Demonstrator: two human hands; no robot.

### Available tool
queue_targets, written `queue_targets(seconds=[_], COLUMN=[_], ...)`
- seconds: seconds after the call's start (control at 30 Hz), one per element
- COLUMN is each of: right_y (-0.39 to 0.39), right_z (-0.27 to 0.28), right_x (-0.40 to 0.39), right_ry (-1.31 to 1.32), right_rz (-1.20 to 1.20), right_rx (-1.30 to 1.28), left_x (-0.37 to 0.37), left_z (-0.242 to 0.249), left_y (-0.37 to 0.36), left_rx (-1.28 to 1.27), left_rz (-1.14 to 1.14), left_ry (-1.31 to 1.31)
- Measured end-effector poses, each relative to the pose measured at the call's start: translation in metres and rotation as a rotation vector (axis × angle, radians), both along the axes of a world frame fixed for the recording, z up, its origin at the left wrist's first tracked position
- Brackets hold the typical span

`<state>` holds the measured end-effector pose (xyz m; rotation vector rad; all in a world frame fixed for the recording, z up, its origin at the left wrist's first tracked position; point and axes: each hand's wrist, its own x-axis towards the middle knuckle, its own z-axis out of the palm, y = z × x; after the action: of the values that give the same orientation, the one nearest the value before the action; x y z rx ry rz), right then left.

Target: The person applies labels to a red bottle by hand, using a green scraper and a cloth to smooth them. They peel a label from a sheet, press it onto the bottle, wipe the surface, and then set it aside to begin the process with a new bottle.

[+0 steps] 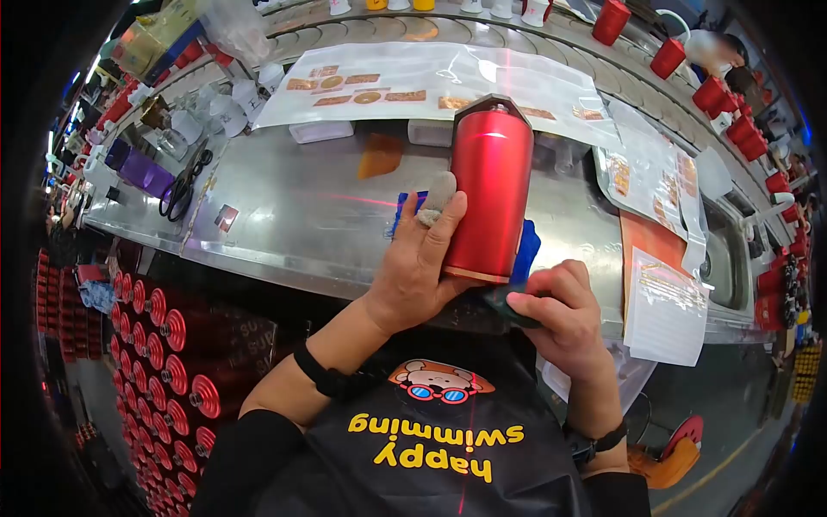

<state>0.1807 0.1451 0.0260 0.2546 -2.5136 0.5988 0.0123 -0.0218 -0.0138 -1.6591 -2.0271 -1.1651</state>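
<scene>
A glossy red metal cylinder [491, 189] tilts away from me over the bench edge, with a dark angular rim behind its far end. My left hand [409, 267] is closed around its left side and lower end; pale finger covers show on one or more fingers. Close to the cylinder's near end, my right hand [564, 314] is closed on a dark green piece [510, 308], whose kind I cannot make out. Blue cloth [527, 250] shows along the cylinder's right side. A thin red light line crosses the metal.
Clear sheets with orange-gold decals [366, 86] lie at the back of the steel bench [284, 207]. Scissors [183, 189] and a purple bottle [142, 170] are at left. A decal tray [607, 185] and paper [663, 306] sit right. Red cylinders [177, 375] are stacked below left.
</scene>
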Motion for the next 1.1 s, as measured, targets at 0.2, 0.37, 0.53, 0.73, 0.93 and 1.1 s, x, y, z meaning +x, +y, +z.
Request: queue_targets(seconds=[0.2,0.37,0.53,0.73,0.93,1.1], right_y=[0.003,0.011,0.032,0.002,0.03,0.017], right_z=[0.005,0.034,0.027,0.043,0.025,0.037], right_x=[0.01,-0.01,-0.064,-0.034,-0.051,-0.033], right_ry=[0.051,-0.141,0.153,-0.08,0.168,-0.202], right_rz=[-0.047,-0.08,-0.268,0.233,-0.237,0.15], right_rx=[-0.261,-0.524,-0.22,-0.189,-0.048,-0.379], left_x=[0.0,0.005,0.001,0.009,0.002,0.005], left_z=[0.014,0.015,-0.004,0.017,0.002,0.011], left_y=[-0.008,0.004,-0.006,-0.008,-0.006,-0.009], left_rx=[-0.111,-0.048,-0.098,-0.143,-0.114,-0.142], left_rz=[0.027,0.054,0.03,0.079,0.008,0.038], left_ry=[0.02,0.112,-0.09,0.001,-0.056,-0.082])
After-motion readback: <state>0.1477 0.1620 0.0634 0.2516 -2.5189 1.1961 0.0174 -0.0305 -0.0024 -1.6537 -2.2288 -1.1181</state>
